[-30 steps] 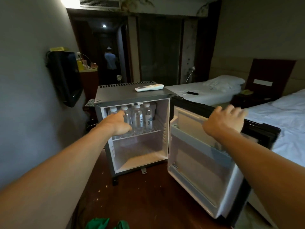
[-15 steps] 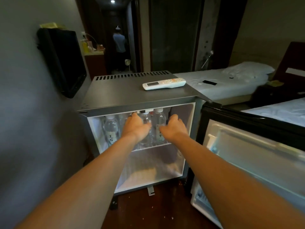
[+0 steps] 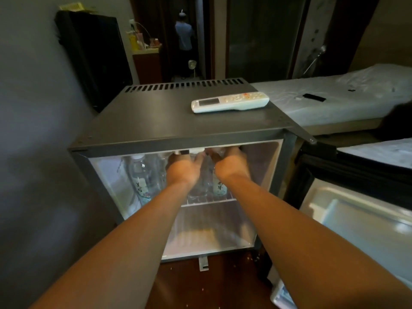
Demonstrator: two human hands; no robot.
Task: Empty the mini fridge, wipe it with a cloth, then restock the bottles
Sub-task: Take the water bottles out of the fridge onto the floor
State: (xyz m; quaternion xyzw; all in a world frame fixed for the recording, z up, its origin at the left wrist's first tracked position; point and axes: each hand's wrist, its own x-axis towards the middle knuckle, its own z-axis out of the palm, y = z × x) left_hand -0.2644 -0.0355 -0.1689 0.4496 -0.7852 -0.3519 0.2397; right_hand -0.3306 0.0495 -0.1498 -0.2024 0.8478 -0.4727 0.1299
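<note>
The fingers of both hands are reaching in among the caps under the top lip, blurred and partly hidden, so I cannot tell whether they are gripping anything. The left hand [image 3: 182,169] and right hand [image 3: 231,167] are sitting side by side at frame centre, against clear, white-capped water bottles [image 3: 140,175] standing upright on the upper wire shelf [image 3: 223,200] of the open grey mini fridge [image 3: 156,121]. A white remote [image 3: 229,101] is lying on its top.

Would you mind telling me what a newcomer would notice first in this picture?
The left hand and right hand reach into the open mini fridge, among the water bottles on its upper shelf; their grip is too blurred to judge. A white remote lies on the fridge's top, and the door hangs open at the right.
</note>
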